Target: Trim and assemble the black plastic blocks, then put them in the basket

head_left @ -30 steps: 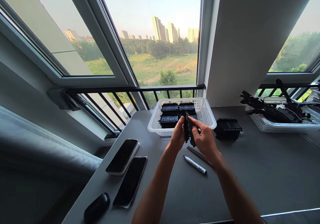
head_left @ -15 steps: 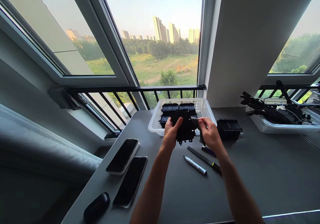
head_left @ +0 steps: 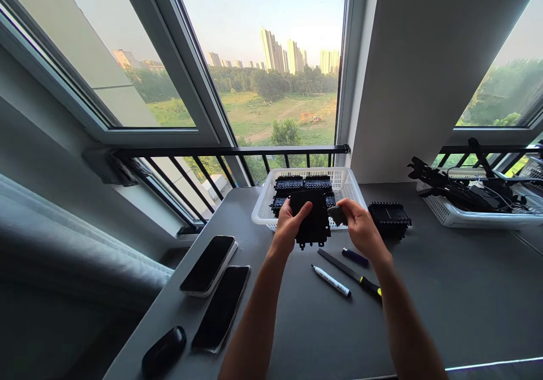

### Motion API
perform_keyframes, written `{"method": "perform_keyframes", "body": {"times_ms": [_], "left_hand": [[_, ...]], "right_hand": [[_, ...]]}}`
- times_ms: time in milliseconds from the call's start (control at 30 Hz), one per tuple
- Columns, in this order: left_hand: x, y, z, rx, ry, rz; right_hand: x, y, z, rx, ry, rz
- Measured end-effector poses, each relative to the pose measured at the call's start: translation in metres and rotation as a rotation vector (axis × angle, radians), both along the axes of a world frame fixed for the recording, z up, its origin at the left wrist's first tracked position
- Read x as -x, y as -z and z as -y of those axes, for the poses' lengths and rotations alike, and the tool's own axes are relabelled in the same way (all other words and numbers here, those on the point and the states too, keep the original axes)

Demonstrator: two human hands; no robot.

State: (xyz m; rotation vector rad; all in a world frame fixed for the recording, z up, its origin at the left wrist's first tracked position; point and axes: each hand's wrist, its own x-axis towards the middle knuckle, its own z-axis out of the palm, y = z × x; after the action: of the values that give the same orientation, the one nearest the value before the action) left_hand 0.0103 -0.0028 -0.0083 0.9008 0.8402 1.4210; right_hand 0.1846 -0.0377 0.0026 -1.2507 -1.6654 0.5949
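Observation:
My left hand [head_left: 289, 225] grips the left edge of a flat black plastic part [head_left: 313, 220], held upright above the grey table [head_left: 445, 301] in front of a white basket [head_left: 347, 185]. My right hand [head_left: 360, 224] pinches a small grey piece [head_left: 337, 215] just right of the part. The basket holds several similar black parts [head_left: 302, 185]. Another black part [head_left: 389, 216] lies on the table right of the basket. Below my hands lie a white marker [head_left: 331, 280], a black-and-yellow tool [head_left: 350, 273] and a small dark blue pen-like item [head_left: 355, 257].
Two phones [head_left: 215, 289] and a black case [head_left: 164, 350] lie at the table's left side. A second white basket [head_left: 475, 210] with black cables and tools stands at the right. A black railing [head_left: 229, 152] and windows run behind the table.
The black part has turned from edge-on to flat-faced toward me. My right hand has come off it with a small grey piece and moved slightly right, uncovering the tool and the blue item.

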Motion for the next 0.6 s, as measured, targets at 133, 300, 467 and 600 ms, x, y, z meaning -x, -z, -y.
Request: {"method": "perform_keyframes", "body": {"times_ms": [133,300,467,600], "left_hand": [[-0.008,0.0,0.004,-0.01,0.029,0.002],[-0.014,0.0,0.005,-0.018,-0.028,-0.003],[-0.013,-0.001,0.003,-0.057,-0.116,-0.026],[-0.012,0.001,0.002,-0.063,-0.148,-0.032]], "right_hand": [[0.009,0.003,-0.002,0.001,0.078,-0.122],[0.024,0.01,-0.006,-0.071,0.255,-0.218],[0.032,0.007,0.001,-0.079,0.172,-0.154],[0.032,0.008,0.002,-0.089,0.135,-0.081]]}}
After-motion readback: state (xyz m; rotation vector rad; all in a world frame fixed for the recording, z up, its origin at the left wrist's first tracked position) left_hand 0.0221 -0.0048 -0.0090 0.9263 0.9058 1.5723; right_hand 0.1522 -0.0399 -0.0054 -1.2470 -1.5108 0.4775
